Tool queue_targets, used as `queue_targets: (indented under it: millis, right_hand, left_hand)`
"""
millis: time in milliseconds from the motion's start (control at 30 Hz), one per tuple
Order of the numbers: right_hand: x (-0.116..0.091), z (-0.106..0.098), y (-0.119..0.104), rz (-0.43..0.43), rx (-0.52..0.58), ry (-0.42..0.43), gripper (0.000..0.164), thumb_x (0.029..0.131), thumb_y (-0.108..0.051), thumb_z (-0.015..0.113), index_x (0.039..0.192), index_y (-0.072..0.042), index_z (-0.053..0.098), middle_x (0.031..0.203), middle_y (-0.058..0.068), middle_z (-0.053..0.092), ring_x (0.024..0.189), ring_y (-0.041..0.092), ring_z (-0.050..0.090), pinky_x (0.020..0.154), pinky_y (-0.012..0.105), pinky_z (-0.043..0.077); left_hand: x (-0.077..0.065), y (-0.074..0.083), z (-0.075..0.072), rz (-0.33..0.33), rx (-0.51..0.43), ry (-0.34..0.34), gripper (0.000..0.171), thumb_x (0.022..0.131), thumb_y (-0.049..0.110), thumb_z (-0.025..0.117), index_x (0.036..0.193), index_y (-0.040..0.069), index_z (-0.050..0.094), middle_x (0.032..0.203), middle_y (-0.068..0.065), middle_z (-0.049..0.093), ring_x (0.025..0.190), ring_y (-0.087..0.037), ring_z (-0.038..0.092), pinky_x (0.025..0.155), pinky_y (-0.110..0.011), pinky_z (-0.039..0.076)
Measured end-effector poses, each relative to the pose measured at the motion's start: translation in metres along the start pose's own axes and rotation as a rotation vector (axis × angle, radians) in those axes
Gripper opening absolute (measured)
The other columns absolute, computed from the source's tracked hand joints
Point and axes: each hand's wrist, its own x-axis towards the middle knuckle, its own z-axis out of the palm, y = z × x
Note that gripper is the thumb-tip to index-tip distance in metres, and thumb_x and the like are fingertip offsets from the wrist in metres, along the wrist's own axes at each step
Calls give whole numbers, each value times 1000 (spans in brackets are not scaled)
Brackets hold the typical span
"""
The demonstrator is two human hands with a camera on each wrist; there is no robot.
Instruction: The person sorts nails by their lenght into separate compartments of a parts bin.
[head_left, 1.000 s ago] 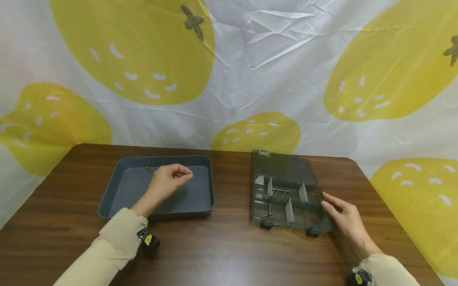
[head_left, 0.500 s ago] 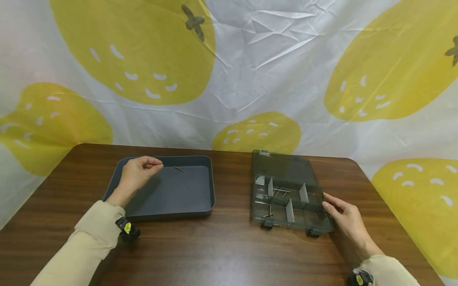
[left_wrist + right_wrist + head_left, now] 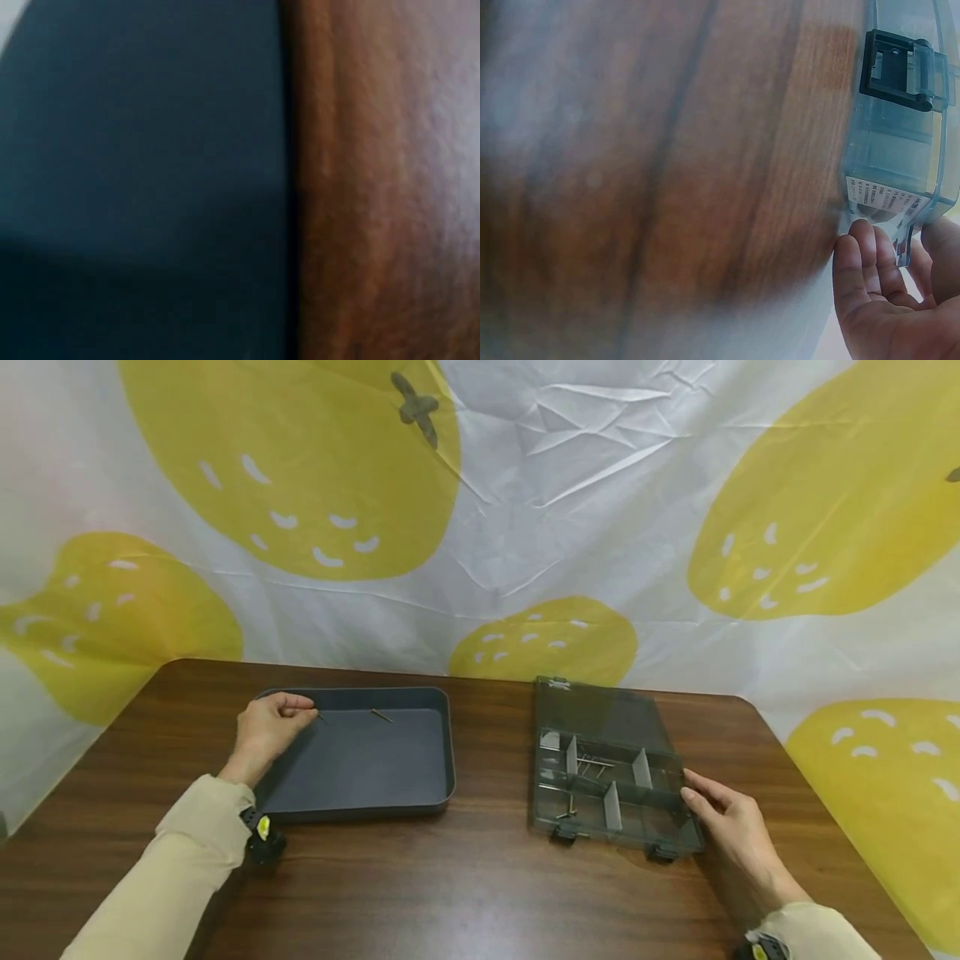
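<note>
My left hand [image 3: 266, 739] reaches into the far left of a dark grey tray [image 3: 356, 810], thumb and fingertips close together. A thin screw [image 3: 322, 718] shows right at those fingertips; I cannot tell whether they pinch it. Another brass-coloured screw [image 3: 381, 716] lies near the tray's far wall. My right hand [image 3: 738, 831] holds the right side of a see-through grey compartment box [image 3: 633, 837], thumb on top of its edge and fingers lower down, as the right wrist view shows. Several screws [image 3: 595, 764] lie in a back compartment, and others [image 3: 570, 810] in the front left one.
The box's see-through lid [image 3: 600, 714] is folded back behind it. White dividers [image 3: 612, 807] stand between compartments, and black latches [image 3: 896, 71] line the front. Tray and box rest on a brown wooden table [image 3: 480, 893], against a cloth [image 3: 525, 552] with yellow fruit prints.
My left hand has moved left across the tray, uncovering the brass-coloured screw near the far wall and coming to the other one. The right hand stays at the box.
</note>
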Motion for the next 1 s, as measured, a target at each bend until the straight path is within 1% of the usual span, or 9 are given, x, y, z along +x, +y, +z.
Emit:
queue_targets:
  millis: [100, 167, 233, 467, 767, 900, 967, 1000]
  right_hand:
    - [-2, -1, 1, -2, -9, 11, 45, 96, -24, 54, 130, 5, 52, 127, 28, 53, 93, -27, 39, 70, 2, 40]
    - [-4, -1, 2, 0, -13, 17, 44, 96, -24, 54, 130, 5, 52, 126, 28, 53, 92, -28, 36, 70, 1, 39]
    - [-4, -1, 2, 3, -18, 17, 45, 96, -25, 53, 129, 5, 52, 126, 28, 53, 92, -28, 36, 70, 1, 39]
    - [-3, 0, 1, -2, -12, 12, 45, 97, -26, 53, 129, 5, 52, 126, 29, 53, 92, -28, 37, 70, 2, 39]
    - [-1, 2, 0, -6, -23, 13, 44, 96, -26, 53, 129, 5, 53, 125, 28, 54, 92, -28, 37, 70, 1, 39]
    - [0, 1, -2, 1, -41, 7, 45, 96, -27, 53, 129, 3, 53, 125, 27, 54, 91, -27, 37, 70, 1, 38]
    - [0, 1, -2, 4, -45, 3, 45, 96, -27, 53, 130, 3, 53, 125, 27, 54, 91, -26, 38, 70, 1, 38]
    - [1, 1, -2, 7, -45, 0, 45, 97, -27, 53, 130, 3, 53, 125, 27, 54, 93, -22, 44, 70, 1, 38]
  left_hand:
    - [1, -4, 3, -25, -8, -6, 27, 86, 19, 66, 104, -1, 69, 92, -14, 72, 76, -15, 60, 71, -31, 40]
    - [2, -5, 5, -38, -15, -8, 28, 86, 20, 66, 105, -1, 68, 93, -14, 72, 83, -22, 61, 75, -33, 39]
    - [2, -7, 7, -48, -15, -3, 28, 86, 19, 66, 104, -1, 68, 93, -14, 72, 87, -26, 61, 77, -36, 39]
    - [1, -12, 8, -57, -1, -3, 29, 86, 17, 66, 106, -3, 67, 94, -16, 71, 90, -32, 61, 85, -45, 39]
    - [1, -15, 10, -76, 5, -3, 32, 86, 16, 65, 111, -4, 65, 101, -19, 69, 97, -36, 60, 93, -48, 36]
    - [2, -15, 10, -63, 14, -14, 34, 86, 16, 65, 114, -3, 64, 103, -20, 68, 98, -37, 60, 94, -49, 35]
    - [2, -15, 10, -45, 22, -21, 35, 87, 15, 65, 116, -3, 63, 104, -21, 68, 97, -37, 61, 94, -49, 35]
    - [2, -15, 11, -30, 28, -23, 35, 87, 15, 65, 117, -2, 63, 103, -21, 68, 96, -37, 61, 94, -49, 35]
